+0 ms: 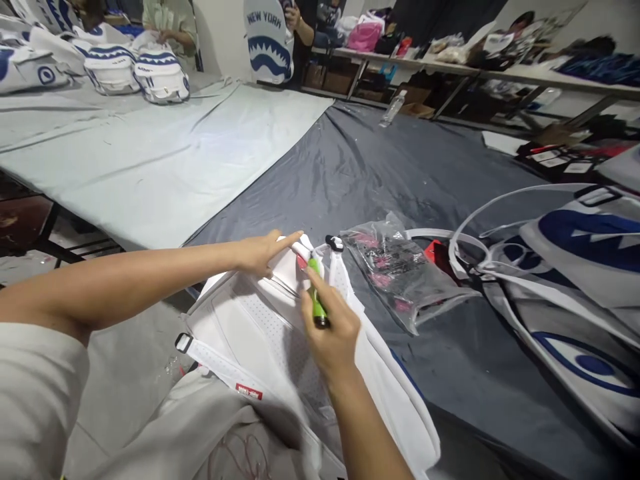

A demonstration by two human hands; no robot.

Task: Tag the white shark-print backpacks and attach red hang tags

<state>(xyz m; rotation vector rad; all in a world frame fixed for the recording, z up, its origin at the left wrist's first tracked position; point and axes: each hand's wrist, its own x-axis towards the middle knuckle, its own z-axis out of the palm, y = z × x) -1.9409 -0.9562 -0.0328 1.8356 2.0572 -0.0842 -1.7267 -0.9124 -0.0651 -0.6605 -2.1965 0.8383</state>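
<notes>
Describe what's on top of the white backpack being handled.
The left hand rests on the white backpack; the right hand holds a green tool over it. A strap with a red label lies lower down. Parts beneath both hands are hidden.

Two hands (pixel 257 258) (pixel 333 327); one green tool (pixel 319 308); one near backpack (pixel 275 341); one tabletop bottle (pixel 393 108).

Partly hidden at the top of the white bag (pixel 270 320), cropped at its bottom.
The right hand (pixel 334 330) covers part of a green tool (pixel 314 272), its tip lost in the bag's folds, its kind unclear. Lettering on the bag's red label (pixel 249 391) is too small to read. Right of the bag, a plastic pouch's (pixel 385 267) contents are indistinct and a backpack (pixel 593 267) is cut off; beyond it leftward, a person's pale shirt (pixel 174 21) is cropped.
</notes>
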